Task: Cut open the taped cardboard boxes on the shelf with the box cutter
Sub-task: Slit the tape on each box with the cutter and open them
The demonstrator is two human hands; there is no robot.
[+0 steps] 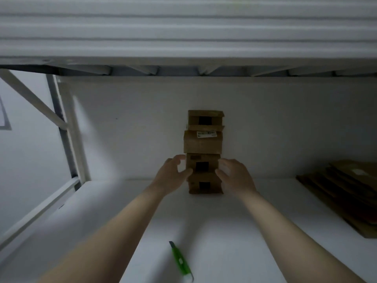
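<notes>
A stack of several small taped cardboard boxes [204,144] stands against the back wall of the white shelf [224,231]. My left hand [173,174] and my right hand [234,176] reach to either side of the third box [202,163] in the stack, fingers spread and relaxed, at or just off its sides; contact is unclear. The lowest box [205,185] sits between my wrists. A green box cutter [180,261] lies on the shelf near the front edge, between my forearms, untouched.
A pile of flattened cardboard [344,193] lies on the shelf at the right. White shelf posts and a diagonal brace [67,127] stand at the left. The upper shelf deck [183,66] hangs close overhead.
</notes>
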